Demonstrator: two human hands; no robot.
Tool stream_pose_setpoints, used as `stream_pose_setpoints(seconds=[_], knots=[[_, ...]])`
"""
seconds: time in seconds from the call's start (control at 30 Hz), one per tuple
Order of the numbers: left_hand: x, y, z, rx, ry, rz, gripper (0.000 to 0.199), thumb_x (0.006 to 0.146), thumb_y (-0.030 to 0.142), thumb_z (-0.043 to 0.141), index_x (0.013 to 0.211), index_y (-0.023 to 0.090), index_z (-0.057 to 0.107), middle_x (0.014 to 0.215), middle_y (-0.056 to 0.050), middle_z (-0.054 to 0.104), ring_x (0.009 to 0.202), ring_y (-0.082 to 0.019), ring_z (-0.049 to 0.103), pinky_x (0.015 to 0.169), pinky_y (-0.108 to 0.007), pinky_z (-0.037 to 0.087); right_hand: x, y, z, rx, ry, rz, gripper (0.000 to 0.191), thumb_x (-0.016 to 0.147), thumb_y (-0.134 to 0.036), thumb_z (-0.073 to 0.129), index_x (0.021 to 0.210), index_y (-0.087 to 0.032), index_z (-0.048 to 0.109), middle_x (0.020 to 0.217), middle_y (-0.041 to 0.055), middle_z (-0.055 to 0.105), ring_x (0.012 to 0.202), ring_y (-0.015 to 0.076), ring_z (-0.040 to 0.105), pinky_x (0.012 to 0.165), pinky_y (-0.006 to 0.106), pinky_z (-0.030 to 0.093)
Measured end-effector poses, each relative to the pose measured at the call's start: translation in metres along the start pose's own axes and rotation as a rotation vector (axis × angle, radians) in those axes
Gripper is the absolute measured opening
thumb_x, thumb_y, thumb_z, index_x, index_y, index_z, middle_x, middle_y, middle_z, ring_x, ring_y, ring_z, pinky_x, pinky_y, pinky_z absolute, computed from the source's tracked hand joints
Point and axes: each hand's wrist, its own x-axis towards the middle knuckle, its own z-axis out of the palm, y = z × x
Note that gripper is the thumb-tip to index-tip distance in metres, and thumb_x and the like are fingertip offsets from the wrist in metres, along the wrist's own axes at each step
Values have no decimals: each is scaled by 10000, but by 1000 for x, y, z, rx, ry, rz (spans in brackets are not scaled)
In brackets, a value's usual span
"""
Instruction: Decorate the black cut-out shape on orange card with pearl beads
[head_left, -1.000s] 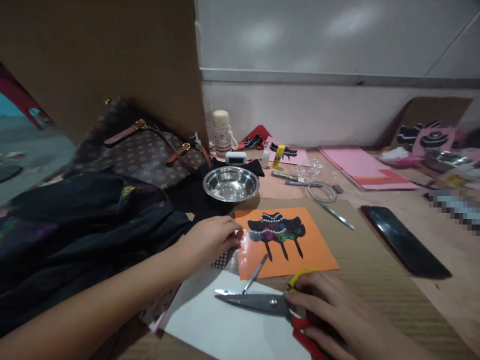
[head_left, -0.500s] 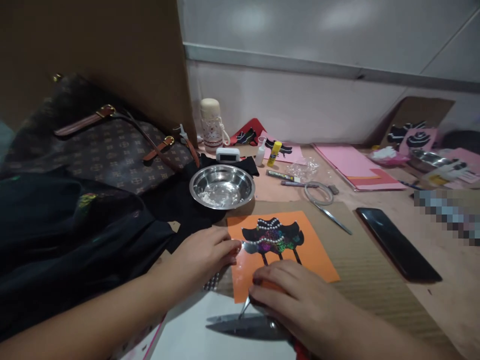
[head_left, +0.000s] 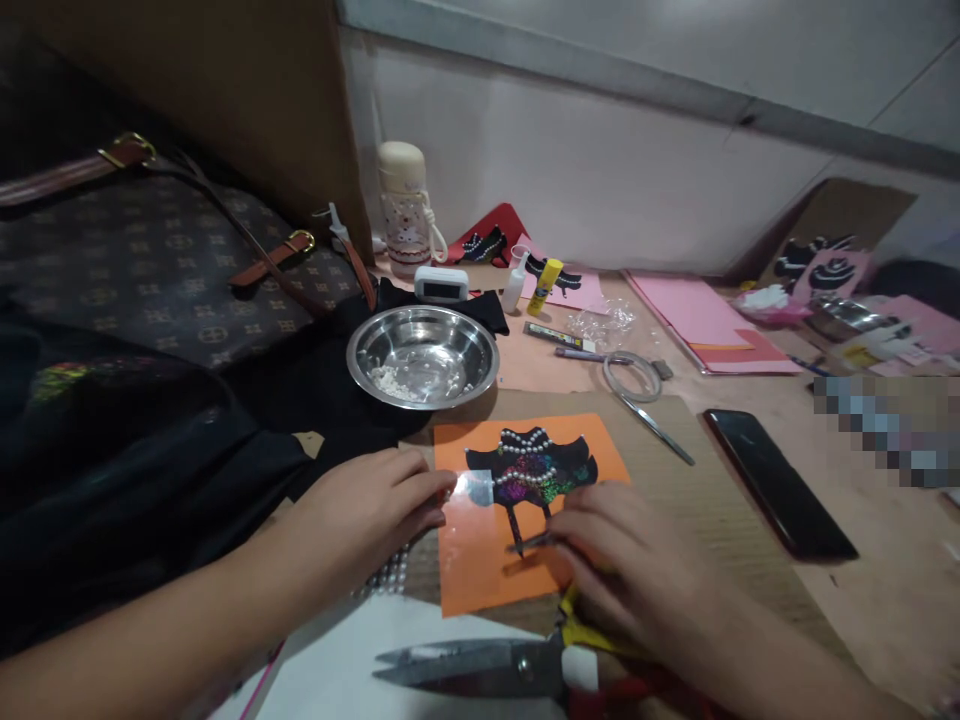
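An orange card (head_left: 469, 580) lies on corrugated cardboard, bearing a black shiny roofed cut-out (head_left: 517, 465) trimmed with rows of pearl beads. At the card's left edge my left hand (head_left: 401, 495) is closed, its fingertips pinching a small clear plastic piece (head_left: 474, 487) that overlaps the cut-out's left side. My right hand (head_left: 622, 545) is closed around a slim pointed metal tool (head_left: 534, 544), with its tip over the cut-out's legs; most of the tool is hidden. Below lie scissors (head_left: 480, 668) with yellow and red on the handles. A sheet of pearl beads (head_left: 390, 572) sits under my left wrist.
A steel bowl (head_left: 424, 395) with white bits stands behind the card. Farther back are a bottle (head_left: 405, 215), a glue stick (head_left: 545, 287) and a white timer-like device (head_left: 441, 284). A black phone (head_left: 780, 480) lies right; a patterned bag (head_left: 210, 270) fills the left.
My right hand has moved up from near the scissors to the card's lower part, bringing the pointed tool over it. The scissors show more fully. My left hand keeps its pinch; the view has shifted.
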Motion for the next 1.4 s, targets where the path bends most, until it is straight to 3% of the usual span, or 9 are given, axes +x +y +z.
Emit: stream_pose_setpoints(seconds=[0.2, 0.33, 0.6, 0.73, 0.93, 1.4], knots=[[-2, -1, 2, 27, 36, 3, 299, 1043, 368, 437, 1235, 237, 624, 952, -46, 645, 817, -195, 630, 679, -307, 485, -6, 74, -34, -152, 196, 444, 198, 962, -374, 527, 979, -227, 659, 860, 56, 686, 735, 219, 634, 635, 336, 483], [-5, -4, 5, 19, 68, -13, 298, 1035, 388, 456, 1225, 260, 646, 974, -48, 665, 843, -193, 659, 682, -294, 513, -8, 104, -33, -146, 313, 538, 276, 939, -373, 542, 1110, -196, 667, 936, 92, 714, 788, 246, 655, 662, 360, 498], [6, 2, -4, 41, 168, 25, 439, 1043, 479, 378, 1077, 225, 735, 910, -57, 732, 759, -184, 712, 651, -275, 604, 8, 74, -18, 17, 149, 443, 204, 969, -286, 553, 1088, -220, 706, 1058, 77, 725, 954, 227, 675, 821, 354, 540], [8, 3, -5, 43, 202, 42, 454, 1041, 493, 377, 1046, 227, 745, 896, -52, 743, 752, -180, 726, 658, -269, 619, 9, 77, -14, 39, 91, 437, 197, 968, -283, 568, 1088, -213, 709, 1075, 79, 692, 979, 224, 654, 877, 372, 526], [7, 0, -4, 78, 146, 29, 463, 1041, 493, 367, 1064, 218, 739, 904, -66, 741, 744, -199, 722, 607, -295, 616, 9, 75, -15, -4, 53, 421, 219, 998, -277, 528, 1044, -210, 731, 1010, 66, 661, 915, 208, 646, 828, 355, 517], [5, 1, -3, 41, 121, 23, 467, 1046, 482, 357, 1083, 214, 737, 920, -73, 727, 782, -199, 709, 659, -298, 608, 9, 71, -7, -177, 34, 291, 290, 1011, -193, 442, 1002, -175, 731, 919, 83, 619, 810, 208, 591, 708, 342, 477]])
